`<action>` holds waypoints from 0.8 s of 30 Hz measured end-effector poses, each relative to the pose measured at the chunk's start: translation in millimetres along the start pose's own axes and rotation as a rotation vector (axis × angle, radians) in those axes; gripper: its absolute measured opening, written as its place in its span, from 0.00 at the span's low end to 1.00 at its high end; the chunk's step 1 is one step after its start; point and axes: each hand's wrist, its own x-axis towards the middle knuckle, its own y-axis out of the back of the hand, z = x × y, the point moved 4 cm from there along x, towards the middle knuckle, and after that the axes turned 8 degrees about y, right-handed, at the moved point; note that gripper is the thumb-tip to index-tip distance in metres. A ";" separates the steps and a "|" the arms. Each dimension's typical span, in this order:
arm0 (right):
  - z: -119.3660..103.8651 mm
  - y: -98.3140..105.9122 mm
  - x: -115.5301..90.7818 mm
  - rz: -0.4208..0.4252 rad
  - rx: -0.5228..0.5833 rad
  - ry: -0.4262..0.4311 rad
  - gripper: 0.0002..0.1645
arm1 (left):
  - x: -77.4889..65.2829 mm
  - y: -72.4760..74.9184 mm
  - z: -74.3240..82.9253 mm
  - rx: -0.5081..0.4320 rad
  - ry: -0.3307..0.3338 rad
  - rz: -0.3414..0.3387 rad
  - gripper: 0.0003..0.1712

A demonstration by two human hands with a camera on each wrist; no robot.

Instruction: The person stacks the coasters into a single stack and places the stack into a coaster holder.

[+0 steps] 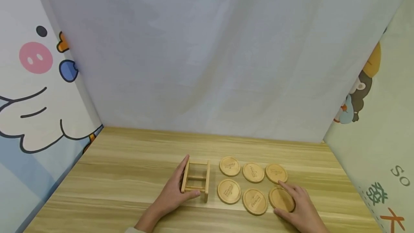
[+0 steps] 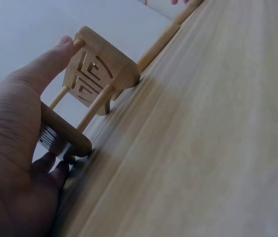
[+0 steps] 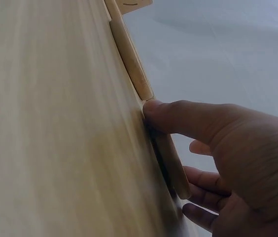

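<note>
A small wooden coaster rack (image 1: 196,177) stands on the table, its two side panels joined by round rods. My left hand (image 1: 173,193) grips it from the left, the thumb across its front. In the left wrist view a cut-out pattern shows on the far side panel (image 2: 92,71). At the near right end of two rows of round wooden coasters, my right hand (image 1: 300,204) holds one coaster (image 1: 281,199) by its edges, between thumb and fingers. That coaster (image 3: 171,158) lies at a slight tilt, one side just off the table, in the right wrist view.
Several engraved coasters lie flat between the hands, among them a near one (image 1: 255,202) and a far one (image 1: 230,166). The wood-grain table (image 1: 113,175) meets a pale curtain (image 1: 207,64) at the back. Printed panels (image 1: 29,100) flank both sides.
</note>
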 end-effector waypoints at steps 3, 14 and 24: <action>-2.2 2.5 -0.1 0.002 -0.002 -0.003 0.53 | -0.2 -0.3 0.2 -0.010 0.002 -0.010 0.71; -9.3 9.5 0.2 -0.013 -0.010 -0.042 0.53 | -1.5 -0.4 2.0 -0.020 -0.004 -0.023 0.70; -19.5 13.7 3.1 0.044 -0.015 0.015 0.54 | -2.8 0.8 4.3 -0.010 0.009 -0.011 0.70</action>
